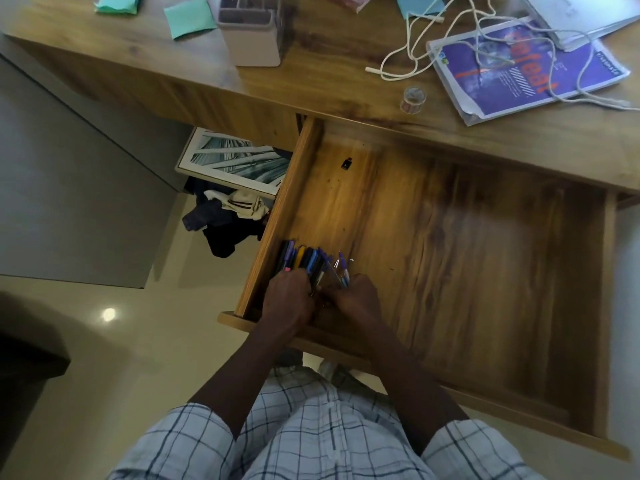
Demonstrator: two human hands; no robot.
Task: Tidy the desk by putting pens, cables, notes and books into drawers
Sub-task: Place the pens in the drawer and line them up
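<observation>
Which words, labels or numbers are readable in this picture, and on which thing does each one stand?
Purple booklet, big orange word: blurred, crossed by the cord, not readable.
Its small white print and edge label: too small.
No other text shows.

The fingers (299, 280) of the left hand (287, 301) and right hand (355, 299) are mostly hidden among the pens (304, 259), whose lower ends are covered. The holder (249, 32), notes (117, 3) and grey book (581, 15) are cut off by the top edge. A small dark object (346, 163) in the drawer (450, 237) cannot be identified.
</observation>
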